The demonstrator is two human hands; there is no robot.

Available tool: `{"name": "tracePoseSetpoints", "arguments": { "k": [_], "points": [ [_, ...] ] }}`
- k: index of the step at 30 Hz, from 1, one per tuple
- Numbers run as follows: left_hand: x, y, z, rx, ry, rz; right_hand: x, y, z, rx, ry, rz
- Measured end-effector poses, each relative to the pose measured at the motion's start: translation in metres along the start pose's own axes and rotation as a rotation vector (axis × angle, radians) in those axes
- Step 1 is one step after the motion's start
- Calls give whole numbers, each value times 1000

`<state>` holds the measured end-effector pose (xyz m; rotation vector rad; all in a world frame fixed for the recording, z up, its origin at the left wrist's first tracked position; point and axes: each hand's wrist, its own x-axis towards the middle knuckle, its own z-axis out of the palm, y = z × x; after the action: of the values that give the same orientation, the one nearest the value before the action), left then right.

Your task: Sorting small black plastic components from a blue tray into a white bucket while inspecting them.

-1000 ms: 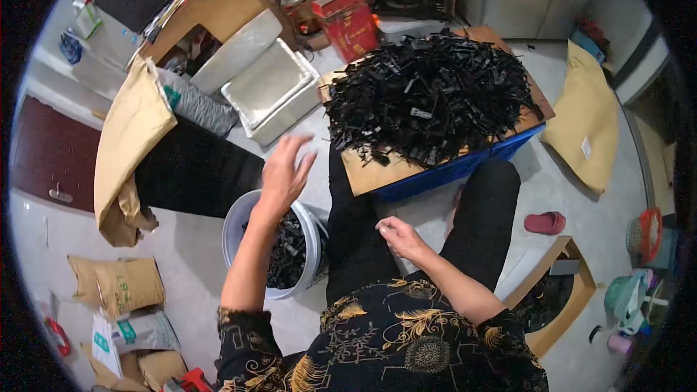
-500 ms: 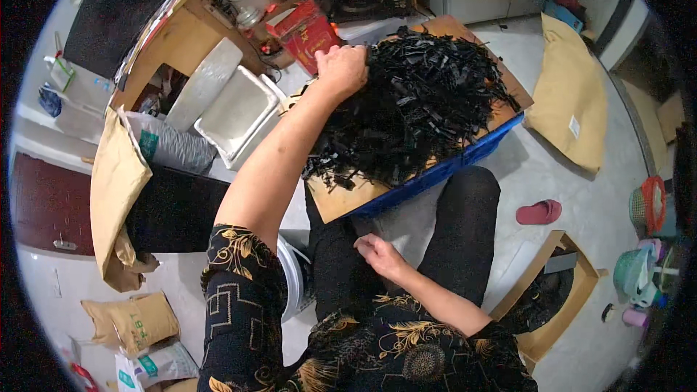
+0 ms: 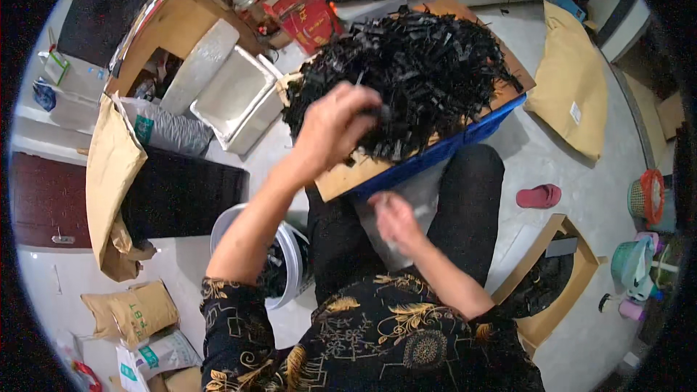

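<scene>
A large heap of small black strip-like pieces (image 3: 428,65) covers most of a wooden board (image 3: 356,176) in front of me. The board rests on a blue crate (image 3: 465,134). My left hand (image 3: 335,127) is over the near left part of the heap, its fingers curled in. A dark blur shows at its fingertips, too smeared to name. Lower and to the right, between my knees and the board's front edge, my right hand (image 3: 398,223) is raised with its fingers drawn together. Motion blur hides whatever they hold, if anything.
By my left leg stands a white bucket (image 3: 294,276) with black pieces inside. A foam box (image 3: 232,101) and red box (image 3: 305,18) are at the back left. On the right lie a paper sack (image 3: 570,87), a red slipper (image 3: 539,196) and a cardboard box (image 3: 534,341) with black contents.
My left hand has come back from the heap's far left edge toward me. My right hand has lifted from my lap toward the board. More of the bucket shows.
</scene>
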<state>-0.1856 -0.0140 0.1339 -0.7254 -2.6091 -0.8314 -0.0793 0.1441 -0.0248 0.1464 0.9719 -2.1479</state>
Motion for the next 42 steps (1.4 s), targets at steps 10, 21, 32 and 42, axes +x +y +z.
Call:
{"name": "tracePoseSetpoints", "arguments": {
  "k": [10, 21, 32, 42],
  "points": [
    [-175, 25, 39, -313, -181, -453, -1, -7, 11, -80, -210, -55],
    [-219, 32, 56, -1300, -122, -1069, -13, 20, 17, -658, -259, -256],
    [-209, 43, 89, -630, -32, -830, -3, 23, 7, -323, -123, 19],
    [-186, 38, 88, -950, 43, -1053, -1, 21, 1, -335, -85, 10]
  ]
}}
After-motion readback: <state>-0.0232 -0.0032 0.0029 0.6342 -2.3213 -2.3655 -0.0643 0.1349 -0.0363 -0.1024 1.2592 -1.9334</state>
